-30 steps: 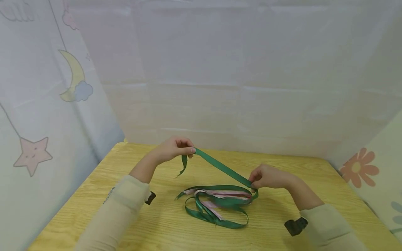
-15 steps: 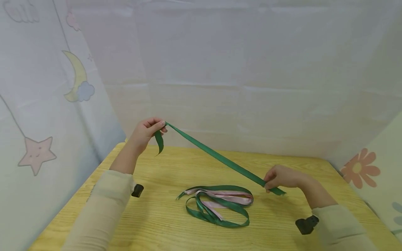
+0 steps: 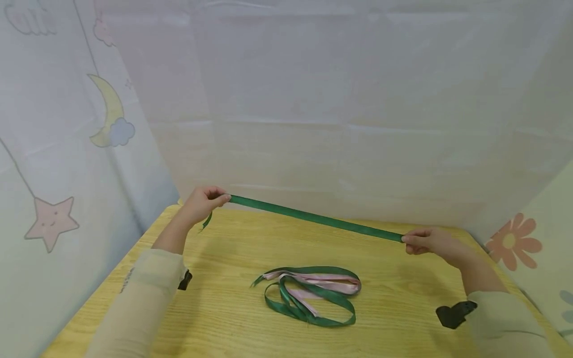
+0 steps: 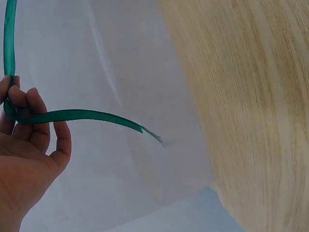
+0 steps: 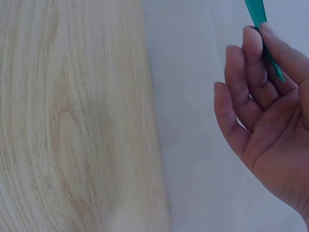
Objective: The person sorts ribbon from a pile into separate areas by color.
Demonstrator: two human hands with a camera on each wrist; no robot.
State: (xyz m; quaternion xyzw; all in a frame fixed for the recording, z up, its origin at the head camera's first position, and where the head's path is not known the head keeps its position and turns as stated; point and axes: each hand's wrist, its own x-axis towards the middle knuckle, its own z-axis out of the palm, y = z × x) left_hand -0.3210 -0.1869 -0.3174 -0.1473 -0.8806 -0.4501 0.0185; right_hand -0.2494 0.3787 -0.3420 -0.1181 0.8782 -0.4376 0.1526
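A green ribbon (image 3: 309,217) stretches nearly straight above the table, sloping down from left to right. My left hand (image 3: 201,203) pinches it near one end between thumb and fingers. In the left wrist view, a short frayed tail of the ribbon (image 4: 91,115) trails past that hand's fingers. The other end is pinched by my right hand (image 3: 431,242); in the right wrist view only a small tip (image 5: 274,67) pokes out below the thumb. Beneath the stretched ribbon, a loose bundle of green and pink ribbons (image 3: 331,297) lies looped on the table.
The wood-grain table (image 3: 241,328) spans the lower part of the head view. A pale sheet (image 3: 286,99) hangs behind its far edge. Side panels carry a star (image 3: 51,219), a moon and a flower (image 3: 512,240). Each wrist wears a black camera (image 3: 454,314).
The hands have moved apart, left hand leftward and right hand rightward. The green ribbon slid through the right fingers to its end and is now stretched out, while the bundle stays put.
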